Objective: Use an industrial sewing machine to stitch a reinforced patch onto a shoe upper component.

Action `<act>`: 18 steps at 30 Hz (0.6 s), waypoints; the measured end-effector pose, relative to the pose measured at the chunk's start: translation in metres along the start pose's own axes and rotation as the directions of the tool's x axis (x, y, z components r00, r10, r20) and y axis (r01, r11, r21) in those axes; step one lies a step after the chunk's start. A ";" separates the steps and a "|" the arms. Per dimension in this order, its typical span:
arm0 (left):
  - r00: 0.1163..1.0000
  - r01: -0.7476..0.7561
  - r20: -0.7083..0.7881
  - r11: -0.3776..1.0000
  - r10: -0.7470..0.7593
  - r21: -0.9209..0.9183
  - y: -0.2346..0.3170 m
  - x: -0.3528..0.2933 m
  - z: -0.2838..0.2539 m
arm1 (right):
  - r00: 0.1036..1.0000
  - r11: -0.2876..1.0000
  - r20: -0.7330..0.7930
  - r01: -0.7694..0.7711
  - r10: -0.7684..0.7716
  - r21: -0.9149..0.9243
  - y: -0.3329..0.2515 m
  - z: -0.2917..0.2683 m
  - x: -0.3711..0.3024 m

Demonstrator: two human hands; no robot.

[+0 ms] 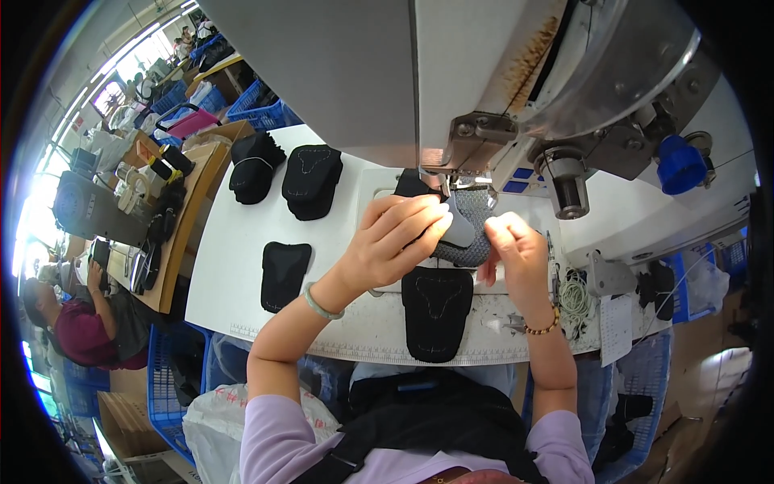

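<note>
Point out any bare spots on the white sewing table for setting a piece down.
Bare white table shows left of the single black fabric piece, and between that piece and the two black stacks behind it. Crowded: under the sewing machine head, where the left hand and right hand pinch grey mesh, and the black stitched piece fills the front edge.

You get bright daylight blowing out the windows [121, 77] at upper left, soft shadows mid-frame, sharp centre, heavy fisheye bending, black vignette ringing your corners.

Blue baskets [258, 113], seated co-worker [76, 327], cardboard box [129, 415].
</note>
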State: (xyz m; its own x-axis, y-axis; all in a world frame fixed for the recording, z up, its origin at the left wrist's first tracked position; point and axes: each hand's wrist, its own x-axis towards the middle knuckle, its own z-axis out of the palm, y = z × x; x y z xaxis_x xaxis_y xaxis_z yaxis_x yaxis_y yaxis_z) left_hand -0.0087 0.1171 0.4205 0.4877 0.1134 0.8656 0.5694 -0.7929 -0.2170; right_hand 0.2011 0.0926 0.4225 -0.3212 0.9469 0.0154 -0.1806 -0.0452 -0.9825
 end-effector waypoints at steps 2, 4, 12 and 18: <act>1.000 0.005 0.016 1.000 -0.005 -0.019 0.000 0.003 -0.002 | 0.807 0.831 -0.248 0.452 -0.535 -0.323 0.013 0.001 -0.002; 0.999 0.011 0.035 0.999 -0.010 -0.036 0.000 0.006 -0.005 | 0.626 0.501 -0.048 0.572 -0.778 -0.649 0.006 -0.004 0.001; 0.983 0.009 0.186 1.000 -0.004 -0.027 0.001 0.017 -0.019 | 0.478 -0.032 0.539 0.728 -0.693 -0.685 -0.017 -0.028 0.019; 0.989 -0.018 0.148 1.000 0.021 -0.024 -0.001 0.016 -0.015 | 0.472 0.004 0.503 0.732 -0.724 -0.681 -0.005 -0.030 0.017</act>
State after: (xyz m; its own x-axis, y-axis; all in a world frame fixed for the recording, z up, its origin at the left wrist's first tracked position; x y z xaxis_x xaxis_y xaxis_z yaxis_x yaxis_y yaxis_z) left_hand -0.0114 0.1106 0.4410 0.5923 0.1839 0.7845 0.5444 -0.8091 -0.2214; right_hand 0.2245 0.1182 0.4216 -0.4882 0.3193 0.8123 0.3968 0.9101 -0.1192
